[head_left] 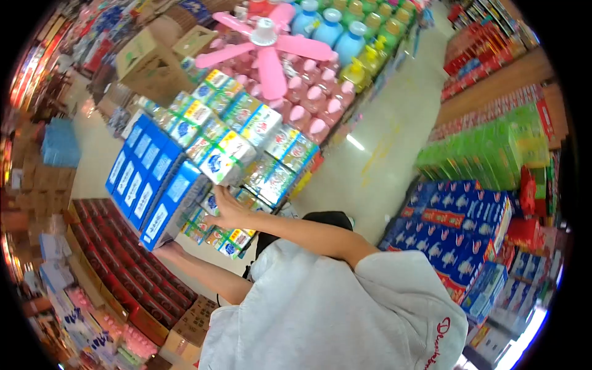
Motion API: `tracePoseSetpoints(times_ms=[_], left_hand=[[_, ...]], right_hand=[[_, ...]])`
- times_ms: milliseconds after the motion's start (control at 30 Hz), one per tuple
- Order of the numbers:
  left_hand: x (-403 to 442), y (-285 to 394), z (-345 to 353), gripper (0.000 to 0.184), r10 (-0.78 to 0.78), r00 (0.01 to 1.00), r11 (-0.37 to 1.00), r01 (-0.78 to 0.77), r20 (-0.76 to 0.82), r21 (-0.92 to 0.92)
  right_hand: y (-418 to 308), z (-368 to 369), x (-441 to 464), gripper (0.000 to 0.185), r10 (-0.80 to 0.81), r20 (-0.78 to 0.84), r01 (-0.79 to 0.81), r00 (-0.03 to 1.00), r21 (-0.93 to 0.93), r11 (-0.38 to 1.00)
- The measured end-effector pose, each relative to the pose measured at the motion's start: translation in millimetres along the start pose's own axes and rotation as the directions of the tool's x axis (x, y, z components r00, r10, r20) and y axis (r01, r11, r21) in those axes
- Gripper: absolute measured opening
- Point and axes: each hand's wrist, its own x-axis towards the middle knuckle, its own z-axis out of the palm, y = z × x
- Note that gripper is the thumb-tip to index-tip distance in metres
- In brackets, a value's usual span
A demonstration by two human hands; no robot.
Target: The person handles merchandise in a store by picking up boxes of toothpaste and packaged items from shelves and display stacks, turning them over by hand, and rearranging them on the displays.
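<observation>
My left hand (165,250) is at the near lower corner of a blue box (169,213), gripping it, its fingers partly hidden by the box. This box stands slightly apart from other blue boxes (142,166) in the row. My right hand (228,211) has its fingers spread, beside the stacked plastic-wrapped packs. A pack tied with green strap (225,159) lies just above its fingertips. More green-and-yellow labelled packs (228,242) sit below the hand. Whether the right fingers press on a pack, I cannot tell.
Pink-capped bottles (308,98), blue bottles (327,31) and a pink fan-shaped display (265,46) stand behind the packs. An open carton (154,65) is at back left. Blue packages (444,225) and green boxes (487,148) line the right side, across the aisle floor (376,123). Red boxes (123,259) stand left.
</observation>
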Motion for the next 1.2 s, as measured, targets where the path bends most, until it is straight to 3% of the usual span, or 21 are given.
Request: tracePoseSetpoints(times_ms=[133, 200, 267, 400, 533, 767, 867, 1033, 1133, 1200], left_hand=[[2.3, -5.1, 7.2, 0.081, -0.011, 1.0, 1.0, 0.011, -0.001, 0.008], [2.8, -4.8, 9.2, 0.08, -0.002, 1.0, 1.0, 0.002, -0.01, 0.008], [1.7, -6.9, 12.0, 0.078, -0.005, 1.0, 1.0, 0.006, -0.013, 0.013], [1.8, -11.6, 16.9, 0.075, -0.002, 1.0, 1.0, 0.003, -0.027, 0.023], [3.5, -19.5, 21.7, 0.073, 0.012, 0.998, 1.0, -0.011, -0.058, 0.018], [0.2, -34.9, 23.8, 0.068, 0.028, 0.99, 1.0, -0.027, -0.135, 0.011], [-19.0, -16.0, 48.4, 0.047, -0.029, 0.995, 0.994, 0.018, -0.099, -0.108], [-8.8, -29.7, 35.6, 0.048, 0.049, 0.99, 0.99, -0.067, -0.135, -0.126], [-3.8, -39.9, 35.9, 0.045, 0.189, 0.972, 0.979, -0.198, -0.141, -0.054], [-25.1, -20.3, 66.6, 0.049, 0.192, 0.911, 0.981, -0.189, -0.364, 0.042]], right_hand=[[-12.8, -11.0, 2.4, 0.106, 0.083, 0.122, -0.084, 0.989, 0.003, 0.996], [-4.5, -1.3, 2.0, 0.103, 0.024, 0.082, -0.027, 0.996, 0.032, 0.999], [2.1, 7.8, 2.9, 0.102, -0.012, -0.002, 0.012, 1.0, -0.084, 0.996], [-9.9, 1.4, 2.3, 0.099, 0.035, 0.06, -0.031, 0.998, -0.074, 0.997], [-4.1, 2.7, 1.2, 0.097, -0.038, 0.025, 0.041, 0.999, -0.139, 0.989], [-0.1, -21.4, -5.8, 0.097, 0.001, 0.082, 0.002, 0.997, -0.042, 0.999], [1.1, -22.6, -6.3, 0.097, -0.055, 0.071, 0.058, 0.996, -0.041, 0.997], [7.8, -32.0, -22.2, 0.089, -0.086, 0.086, 0.092, 0.993, -0.067, 0.994], [15.1, -42.2, -39.3, 0.08, -0.168, 0.086, 0.176, 0.982, -0.1, 0.979], [23.3, -48.1, -61.1, 0.069, -0.189, 0.065, 0.194, 0.98, -0.093, 0.976]])
